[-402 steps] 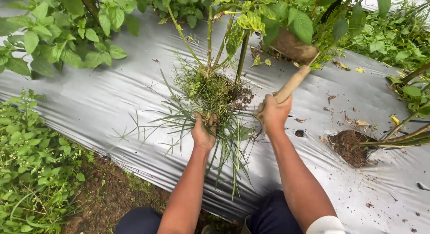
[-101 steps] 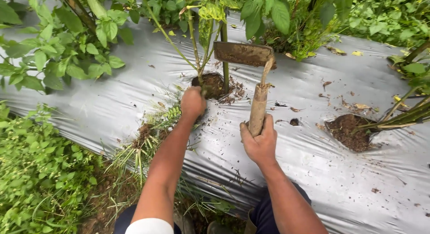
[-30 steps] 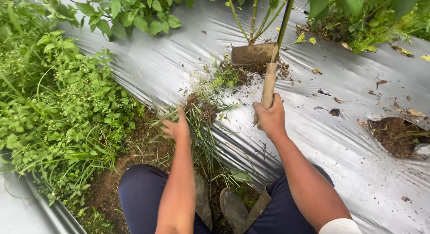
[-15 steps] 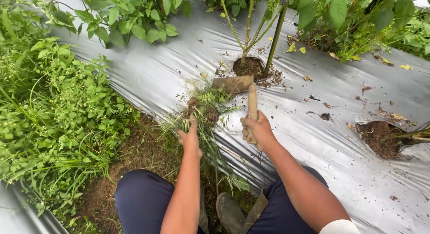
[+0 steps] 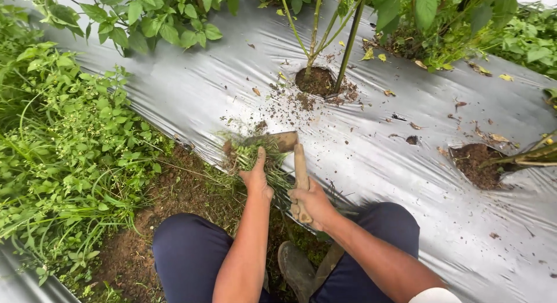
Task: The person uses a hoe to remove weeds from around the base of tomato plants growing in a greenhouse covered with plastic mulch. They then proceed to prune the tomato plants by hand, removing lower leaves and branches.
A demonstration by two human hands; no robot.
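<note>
- The right hand (image 5: 313, 204) is clenched around the wooden handle (image 5: 301, 169) of a small hoe, gripping its lower end; the handle runs up and away from the fist toward the blade.
- The hoe's blade (image 5: 282, 141) lies flat at the near edge of the silver sheet (image 5: 191, 94), just beyond the fist and pressed against the weed clump.
- The left hand (image 5: 257, 178) rests on a clump of grassy weeds (image 5: 246, 158), fingers stretched forward over the stalks; whether it pinches them or only presses them down cannot be told.
- The weeds sit at the sheet's near edge, where the plastic meets bare soil (image 5: 180, 193), directly ahead of the left fingers and touching the blade's left side.
- Both hands are close together, the left just left of the handle.
- Farther up the sheet, a round planting hole (image 5: 315, 81) holds dark earth and several thin green stems; loose crumbs of soil are scattered between it and the blade.
- A second hole (image 5: 474, 162) with soil lies near the sheet's right edge, well apart from the hands.
- Dense green weeds (image 5: 64, 158) cover the ground left of the sheet.
- The person squats in dark trousers (image 5: 191, 251), with a muddy shoe (image 5: 295, 265) between the knees.
</note>
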